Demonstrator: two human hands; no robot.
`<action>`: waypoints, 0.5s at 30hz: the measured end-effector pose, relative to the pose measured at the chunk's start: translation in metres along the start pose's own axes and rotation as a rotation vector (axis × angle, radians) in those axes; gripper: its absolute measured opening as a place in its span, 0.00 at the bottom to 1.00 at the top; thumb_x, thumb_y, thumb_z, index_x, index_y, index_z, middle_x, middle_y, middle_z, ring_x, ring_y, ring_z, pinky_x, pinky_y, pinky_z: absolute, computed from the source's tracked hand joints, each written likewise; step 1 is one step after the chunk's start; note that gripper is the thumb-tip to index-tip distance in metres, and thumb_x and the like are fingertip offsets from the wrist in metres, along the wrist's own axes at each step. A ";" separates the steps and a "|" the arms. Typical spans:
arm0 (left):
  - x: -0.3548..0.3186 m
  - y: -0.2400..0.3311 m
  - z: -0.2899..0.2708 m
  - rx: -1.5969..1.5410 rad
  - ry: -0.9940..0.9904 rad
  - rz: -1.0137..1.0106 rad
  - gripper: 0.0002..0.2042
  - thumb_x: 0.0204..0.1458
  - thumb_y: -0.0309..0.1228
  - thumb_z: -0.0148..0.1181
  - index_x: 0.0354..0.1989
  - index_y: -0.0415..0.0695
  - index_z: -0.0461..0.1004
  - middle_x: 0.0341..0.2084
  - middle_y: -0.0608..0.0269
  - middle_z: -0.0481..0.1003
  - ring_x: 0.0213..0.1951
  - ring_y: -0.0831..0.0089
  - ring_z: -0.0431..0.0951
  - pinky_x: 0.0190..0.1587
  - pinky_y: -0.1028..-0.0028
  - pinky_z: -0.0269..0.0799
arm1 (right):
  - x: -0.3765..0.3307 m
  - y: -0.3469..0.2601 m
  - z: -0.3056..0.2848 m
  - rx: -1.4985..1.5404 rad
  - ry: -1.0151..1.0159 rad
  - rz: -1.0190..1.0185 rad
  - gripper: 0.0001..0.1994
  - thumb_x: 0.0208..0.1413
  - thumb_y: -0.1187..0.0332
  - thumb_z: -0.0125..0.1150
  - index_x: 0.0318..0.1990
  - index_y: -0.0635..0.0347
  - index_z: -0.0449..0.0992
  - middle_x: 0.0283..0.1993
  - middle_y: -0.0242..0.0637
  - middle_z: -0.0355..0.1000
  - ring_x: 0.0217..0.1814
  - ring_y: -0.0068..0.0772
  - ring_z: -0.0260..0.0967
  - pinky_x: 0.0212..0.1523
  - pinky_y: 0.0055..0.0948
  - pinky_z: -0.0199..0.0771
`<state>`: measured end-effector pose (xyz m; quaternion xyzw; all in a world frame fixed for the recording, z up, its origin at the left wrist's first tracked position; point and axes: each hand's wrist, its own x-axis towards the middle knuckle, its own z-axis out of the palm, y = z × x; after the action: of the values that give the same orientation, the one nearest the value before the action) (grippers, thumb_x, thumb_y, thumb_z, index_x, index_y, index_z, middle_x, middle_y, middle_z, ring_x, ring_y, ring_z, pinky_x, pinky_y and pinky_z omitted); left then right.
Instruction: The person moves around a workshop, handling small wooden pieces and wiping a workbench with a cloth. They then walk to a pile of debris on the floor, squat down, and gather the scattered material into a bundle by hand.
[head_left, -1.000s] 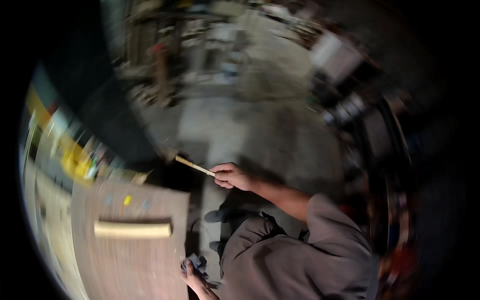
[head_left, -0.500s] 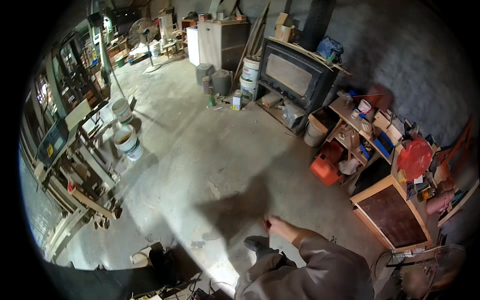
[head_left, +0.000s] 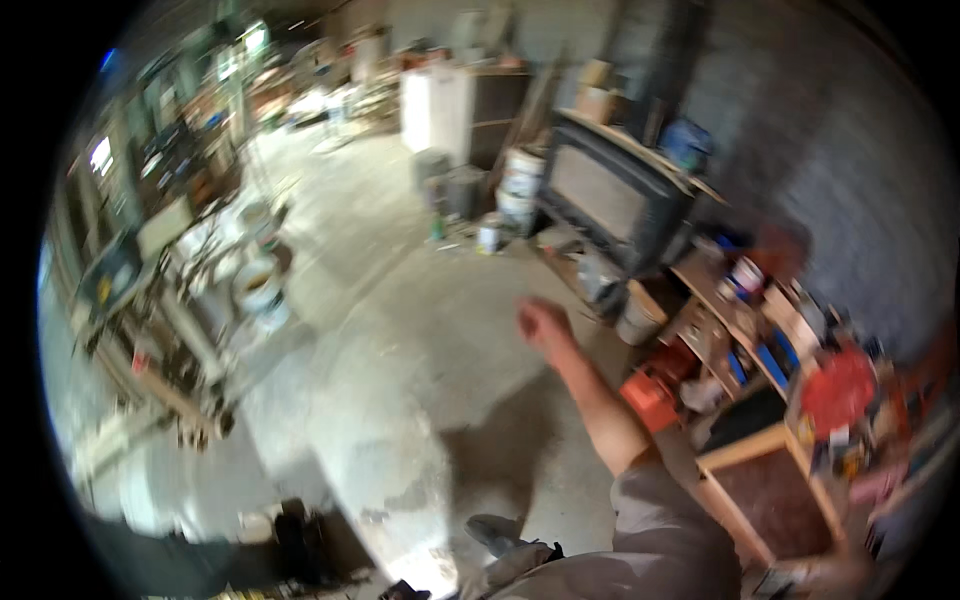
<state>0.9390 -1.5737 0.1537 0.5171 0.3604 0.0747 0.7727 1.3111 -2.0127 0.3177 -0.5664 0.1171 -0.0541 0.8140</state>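
My right hand is stretched out ahead over the concrete floor, with the bare forearm reaching up from a grey sleeve. Its fingers look curled into a loose fist, and I see nothing in them. The hand touches nothing; a white can and a black-framed stove stand beyond it. My left hand is out of the picture. One of my shoes shows below, under the trouser leg. Motion blurs much of the picture.
To the right are cluttered shelves, an orange container, a red bag and a wood-framed cabinet. Buckets and timber stand left. Farther off are stacked pails and a pale cabinet.
My right arm has swung upward and forward, extending farther over the floor. The view has shifted, so the surroundings appear lower and mostly farther right.
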 end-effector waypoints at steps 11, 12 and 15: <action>-0.119 0.026 -0.195 0.170 0.555 -0.111 0.11 0.56 0.34 0.63 0.34 0.37 0.77 0.20 0.67 0.74 0.23 0.79 0.71 0.27 0.72 0.69 | -0.362 0.356 0.294 -0.943 -1.399 -0.300 0.25 0.53 0.60 0.69 0.55 0.62 0.73 0.40 0.48 0.76 0.40 0.45 0.76 0.44 0.39 0.75; -0.134 0.019 -0.219 0.121 0.578 -0.112 0.11 0.57 0.34 0.64 0.34 0.37 0.76 0.20 0.69 0.74 0.23 0.80 0.70 0.27 0.72 0.69 | -0.405 0.351 0.327 -0.950 -1.446 -0.405 0.27 0.51 0.59 0.70 0.56 0.62 0.72 0.42 0.51 0.75 0.43 0.50 0.75 0.47 0.42 0.75; -0.123 0.042 -0.240 0.107 0.736 -0.094 0.12 0.55 0.36 0.64 0.33 0.37 0.78 0.19 0.68 0.74 0.23 0.84 0.69 0.27 0.74 0.67 | -0.454 0.374 0.432 -0.845 -1.561 -0.681 0.32 0.50 0.57 0.70 0.61 0.60 0.67 0.53 0.53 0.69 0.52 0.54 0.69 0.50 0.45 0.72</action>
<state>0.7082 -1.4355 0.1996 0.4782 0.6407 0.2012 0.5659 0.9646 -1.3877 0.1693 -0.6938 -0.6213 0.1523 0.3308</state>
